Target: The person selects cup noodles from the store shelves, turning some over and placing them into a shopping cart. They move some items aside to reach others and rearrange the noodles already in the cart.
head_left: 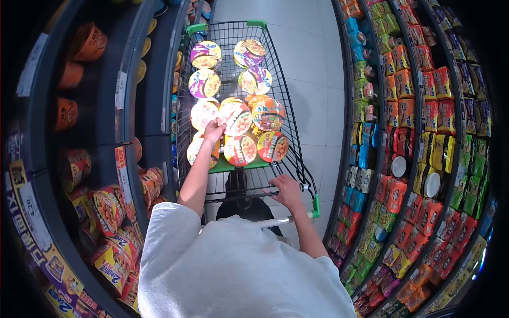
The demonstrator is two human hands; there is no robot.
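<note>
The right hand [286,192] is closed over the near rail of the cart [298,159]. Further in, by the cart's left wall, the left hand [214,131] curls its fingers on the rim of a bowl [236,117] that lies just right of it. 4 purple bowls [205,54] fill the cart's far end.

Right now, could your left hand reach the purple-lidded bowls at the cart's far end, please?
Probably yes: the left hand is in the open-topped cart on an orange-lidded bowl, and the purple-lidded bowls lie uncovered beyond it.
</note>
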